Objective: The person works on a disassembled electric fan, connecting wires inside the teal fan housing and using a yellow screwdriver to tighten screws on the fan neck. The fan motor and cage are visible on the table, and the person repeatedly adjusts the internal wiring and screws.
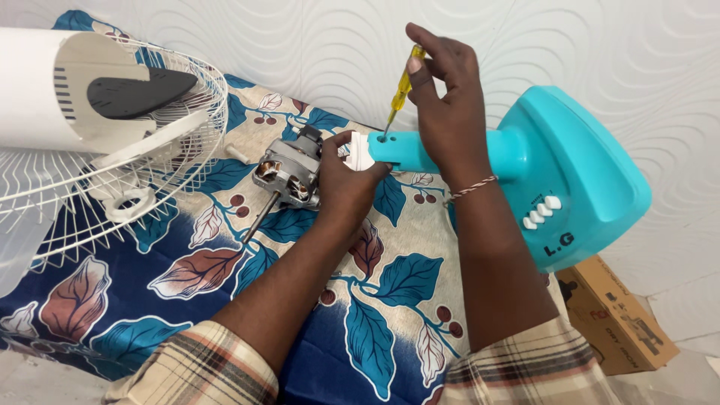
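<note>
The turquoise fan stand (pixel 570 172) lies on its side across a bed covered with a leaf-patterned sheet (pixel 225 277); its neck points away from its wide base, toward the motor. All positions below are relative to this stand.

The right hand (pixel 450 112) is closed around a yellow-handled screwdriver (pixel 401 94), gripping it between thumb and fingers directly above the neck of the stand. The screwdriver is tilted, and its tip sits in a hole on top of the neck end.

The left hand (pixel 341 180) is closed on the white fitting (pixel 364 150) at the tip of the neck, holding it where the stand meets the bare fan motor (pixel 289 172). The motor lies just beyond the neck end, with its shaft pointing out over the sheet.

Further from the stand, past the motor, rest a white wire guard (pixel 112 187) and a white motor housing (pixel 75 90). 3 white buttons (pixel 541 211) show on the base. A cardboard box (pixel 615 315) sits below the base, beside the bed.
</note>
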